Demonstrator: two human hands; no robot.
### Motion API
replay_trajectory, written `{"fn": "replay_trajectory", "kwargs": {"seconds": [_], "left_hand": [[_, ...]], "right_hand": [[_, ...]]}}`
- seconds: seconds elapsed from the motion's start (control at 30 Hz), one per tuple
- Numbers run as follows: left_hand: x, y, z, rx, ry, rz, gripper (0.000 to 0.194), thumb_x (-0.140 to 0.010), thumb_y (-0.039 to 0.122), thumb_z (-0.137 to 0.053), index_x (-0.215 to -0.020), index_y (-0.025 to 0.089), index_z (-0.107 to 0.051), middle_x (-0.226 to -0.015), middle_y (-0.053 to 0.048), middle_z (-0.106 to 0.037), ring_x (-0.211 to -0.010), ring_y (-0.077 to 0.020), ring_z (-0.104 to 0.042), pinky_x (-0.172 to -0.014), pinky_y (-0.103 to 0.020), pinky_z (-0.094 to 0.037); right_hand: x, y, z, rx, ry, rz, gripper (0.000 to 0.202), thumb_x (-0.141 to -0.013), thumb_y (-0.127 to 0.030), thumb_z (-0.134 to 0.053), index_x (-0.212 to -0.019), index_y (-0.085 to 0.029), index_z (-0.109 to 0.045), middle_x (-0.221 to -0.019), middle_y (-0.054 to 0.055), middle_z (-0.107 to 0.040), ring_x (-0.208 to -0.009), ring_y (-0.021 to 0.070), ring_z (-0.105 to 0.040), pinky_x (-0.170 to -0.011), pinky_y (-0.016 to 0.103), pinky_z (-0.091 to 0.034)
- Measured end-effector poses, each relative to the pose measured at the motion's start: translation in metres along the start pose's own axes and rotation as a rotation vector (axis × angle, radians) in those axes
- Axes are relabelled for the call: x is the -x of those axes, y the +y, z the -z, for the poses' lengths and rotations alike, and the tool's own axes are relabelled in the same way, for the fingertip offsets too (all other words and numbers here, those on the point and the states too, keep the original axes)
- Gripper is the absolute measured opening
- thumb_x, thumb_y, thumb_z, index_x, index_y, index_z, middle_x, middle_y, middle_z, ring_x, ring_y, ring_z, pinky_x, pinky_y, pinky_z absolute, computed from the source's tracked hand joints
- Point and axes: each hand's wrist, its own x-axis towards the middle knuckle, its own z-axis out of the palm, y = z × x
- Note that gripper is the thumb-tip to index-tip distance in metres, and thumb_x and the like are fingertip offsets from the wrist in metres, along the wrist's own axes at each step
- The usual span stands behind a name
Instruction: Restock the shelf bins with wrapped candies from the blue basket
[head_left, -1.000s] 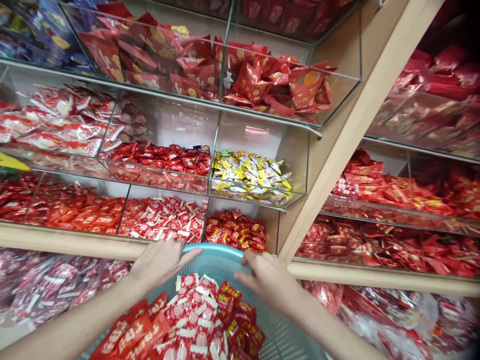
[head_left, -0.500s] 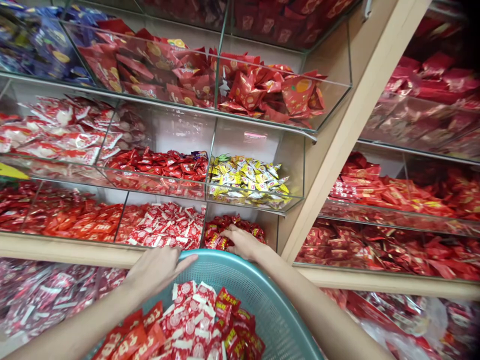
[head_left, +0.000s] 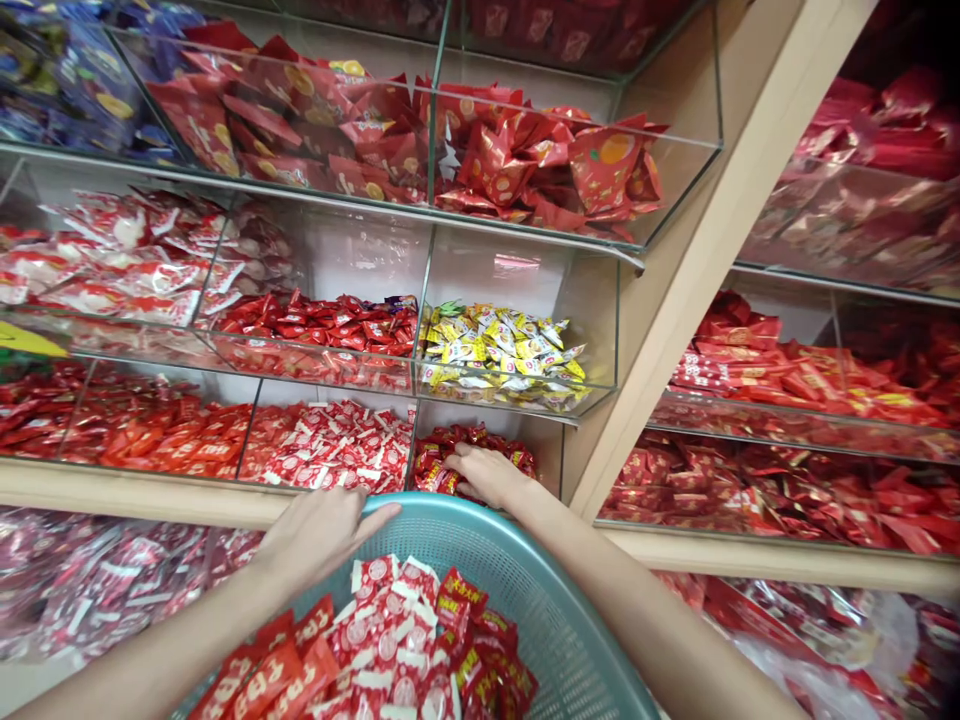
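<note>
My left hand (head_left: 319, 535) grips the far rim of a teal plastic basket (head_left: 592, 625), its thumb lying along the edge. Inside the basket are orange-red packets (head_left: 289, 675), white-and-red wrapped candies (head_left: 397, 640) and dark red wrapped candies with yellow print (head_left: 487, 650). Beyond the rim, my right hand (head_left: 487, 475) reaches into a low shelf bin of red wrapped candies (head_left: 439, 460). Its fingers curl down over the candies there, and the fingertips are partly hidden among them.
Glass dividers split the shelves into bins. White-and-red candies (head_left: 345, 445) lie left of my right hand; yellow-and-white candies (head_left: 495, 345) sit one shelf up. A slanting wooden post (head_left: 667, 300) stands to the right, and a wooden ledge (head_left: 150, 490) runs below the lowest bins.
My right hand's fingers have curled further down into the red candies. My left hand stays on the basket rim. The view has shifted slightly.
</note>
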Motion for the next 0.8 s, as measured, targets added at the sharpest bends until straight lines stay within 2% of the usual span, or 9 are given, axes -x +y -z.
{"fn": "replay_trajectory", "kwargs": {"seconds": [0.17,0.3,0.4,0.53,0.6,0.67,0.73,0.8], "left_hand": [[0.001,0.000,0.002,0.010,-0.024,0.009,0.076,-0.084,0.065,-0.011,-0.078,0.013,-0.065,-0.070,-0.018,-0.068,-0.071,-0.0349,-0.066,-0.065,-0.043,-0.046],[0.001,0.000,0.003,0.009,-0.018,-0.005,0.078,-0.083,0.067,-0.009,-0.078,0.013,-0.065,-0.069,-0.017,-0.068,-0.071,-0.0347,-0.066,-0.065,-0.043,-0.047],[0.001,0.000,0.004,0.029,-0.025,0.002,0.077,-0.083,0.067,-0.009,-0.077,0.014,-0.064,-0.067,-0.016,-0.067,-0.070,-0.0334,-0.066,-0.064,-0.043,-0.047],[0.000,-0.001,0.003,0.014,-0.019,-0.002,0.076,-0.083,0.067,-0.008,-0.074,0.015,-0.063,-0.067,-0.016,-0.067,-0.069,-0.0329,-0.066,-0.064,-0.043,-0.047],[0.000,-0.001,0.002,0.011,-0.019,-0.001,0.076,-0.083,0.067,-0.008,-0.075,0.015,-0.063,-0.068,-0.016,-0.067,-0.069,-0.0327,-0.066,-0.064,-0.043,-0.047],[0.000,-0.002,0.001,0.015,-0.024,0.001,0.076,-0.082,0.068,-0.008,-0.076,0.015,-0.063,-0.068,-0.016,-0.067,-0.069,-0.0331,-0.066,-0.063,-0.042,-0.047],[0.000,-0.001,0.001,0.019,-0.018,-0.005,0.077,-0.082,0.069,-0.009,-0.078,0.015,-0.064,-0.069,-0.016,-0.067,-0.070,-0.0338,-0.066,-0.062,-0.042,-0.047],[0.000,-0.001,0.002,0.019,-0.014,-0.010,0.079,-0.082,0.069,-0.009,-0.078,0.014,-0.065,-0.070,-0.017,-0.068,-0.070,-0.0344,-0.066,-0.062,-0.042,-0.046]], "right_hand": [[0.004,-0.002,0.006,0.080,0.016,0.065,0.025,-0.084,-0.021,-0.055,-0.108,-0.017,-0.057,-0.109,0.011,-0.057,-0.094,0.0224,-0.059,-0.071,0.029,-0.046],[0.011,-0.001,0.008,0.049,0.052,0.076,0.023,-0.085,-0.028,-0.055,-0.105,-0.017,-0.057,-0.106,0.009,-0.057,-0.089,0.0201,-0.059,-0.068,0.028,-0.044],[0.020,0.001,0.012,-0.027,0.102,0.037,0.021,-0.086,-0.032,-0.055,-0.102,-0.017,-0.058,-0.105,0.008,-0.057,-0.087,0.0182,-0.058,-0.067,0.027,-0.041],[0.037,-0.002,0.024,-0.216,0.272,-0.108,0.022,-0.086,-0.034,-0.056,-0.101,-0.018,-0.058,-0.099,0.005,-0.058,-0.083,0.0154,-0.056,-0.068,0.026,-0.039],[0.049,-0.011,0.032,-0.325,0.367,-0.191,0.021,-0.085,-0.035,-0.056,-0.097,-0.018,-0.058,-0.094,0.003,-0.058,-0.079,0.0138,-0.055,-0.067,0.025,-0.038],[0.064,-0.026,0.038,-0.409,0.404,-0.252,0.020,-0.085,-0.036,-0.056,-0.093,-0.019,-0.058,-0.084,0.001,-0.059,-0.072,0.0126,-0.054,-0.064,0.024,-0.037],[0.081,-0.045,0.041,-0.446,0.360,-0.308,0.018,-0.085,-0.037,-0.056,-0.090,-0.019,-0.057,-0.074,-0.001,-0.058,-0.065,0.0122,-0.053,-0.058,0.024,-0.035],[0.097,-0.063,0.038,-0.443,0.252,-0.366,0.018,-0.085,-0.038,-0.055,-0.089,-0.020,-0.057,-0.068,-0.002,-0.059,-0.061,0.0128,-0.054,-0.054,0.024,-0.033]]}}
